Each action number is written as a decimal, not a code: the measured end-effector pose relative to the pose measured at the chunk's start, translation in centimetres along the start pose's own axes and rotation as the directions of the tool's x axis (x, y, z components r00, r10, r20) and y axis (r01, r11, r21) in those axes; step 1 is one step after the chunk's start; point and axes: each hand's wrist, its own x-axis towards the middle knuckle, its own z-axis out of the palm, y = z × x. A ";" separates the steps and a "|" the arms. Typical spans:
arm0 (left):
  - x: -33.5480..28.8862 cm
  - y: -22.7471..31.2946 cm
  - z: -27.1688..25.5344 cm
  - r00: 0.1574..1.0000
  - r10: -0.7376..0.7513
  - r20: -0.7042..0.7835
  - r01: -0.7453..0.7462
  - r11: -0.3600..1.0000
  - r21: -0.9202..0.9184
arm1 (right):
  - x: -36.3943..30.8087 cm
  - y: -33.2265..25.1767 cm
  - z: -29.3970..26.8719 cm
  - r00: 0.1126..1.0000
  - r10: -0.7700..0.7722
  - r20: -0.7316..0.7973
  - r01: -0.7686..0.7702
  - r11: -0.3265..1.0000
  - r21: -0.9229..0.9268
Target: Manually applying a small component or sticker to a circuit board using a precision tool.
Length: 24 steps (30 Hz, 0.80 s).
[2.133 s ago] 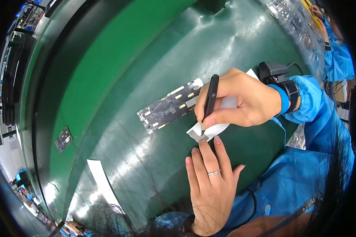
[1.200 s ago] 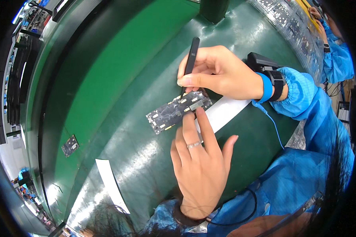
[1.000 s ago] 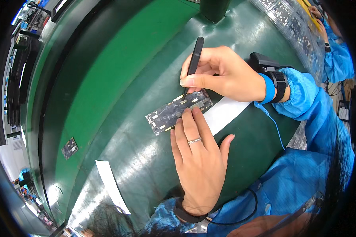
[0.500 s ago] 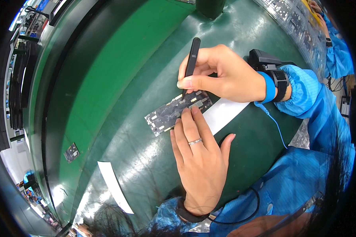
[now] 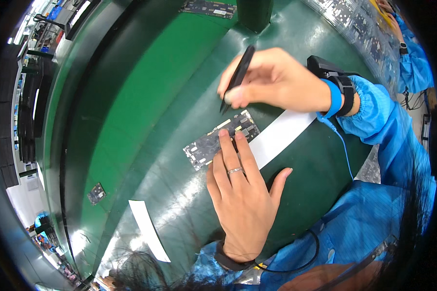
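A long dark circuit board (image 5: 204, 145) with light-coloured components lies on the green work mat. My left hand (image 5: 243, 194) rests flat with fingers stretched out, and the fingertips press on the board's near edge. In my right hand (image 5: 281, 82) is a slim black pen-shaped tool (image 5: 242, 70) with a pointed tip, pinched between thumb and fingers. That tip is just above the mat, beyond the board's far edge and apart from it. A white strip (image 5: 286, 136) runs from beside the board to below my right wrist.
Another white strip (image 5: 148, 230) and a small board (image 5: 96, 193) lie to the left. At the far edge sit a long board (image 5: 210, 8) and a dark green post (image 5: 255, 14). Clear trays of parts (image 5: 359, 29) fill the upper right, near another person's sleeve (image 5: 415, 68).
My right hand has lifted the black tool's tip off the board and moved it up and away. The left hand stays on the board. The view has shifted slightly.
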 end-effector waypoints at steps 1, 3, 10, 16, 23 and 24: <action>-0.1 0.1 -0.1 1.000 -0.007 -0.016 0.006 0.999 -0.032 | -0.2 -0.7 -0.5 0.999 -0.017 -0.049 0.016 1.000 -0.018; 0.3 0.1 -1.1 0.999 -0.015 -0.044 0.013 0.999 -0.047 | -0.4 -1.9 -1.3 0.989 -0.038 -0.141 0.030 0.998 -0.056; 9.9 -6.2 -2.8 0.949 -0.176 -0.261 0.217 0.967 0.135 | -1.9 -3.7 -2.2 0.967 -0.012 -0.253 0.007 1.000 -0.017; 22.5 -5.4 -4.1 0.892 0.314 -0.326 -0.313 0.948 0.056 | -3.1 -7.0 -1.6 0.923 -0.084 -0.375 0.086 0.996 -0.014; 27.9 -2.9 -4.3 0.951 0.293 -0.097 -0.298 0.954 -0.038 | -4.2 -8.2 -2.6 0.913 -0.114 -0.392 0.136 0.990 0.030; 27.6 -2.9 -4.6 0.949 0.284 -0.133 -0.287 0.958 -0.005 | -4.3 -8.2 -2.8 0.916 -0.106 -0.387 0.131 0.991 0.039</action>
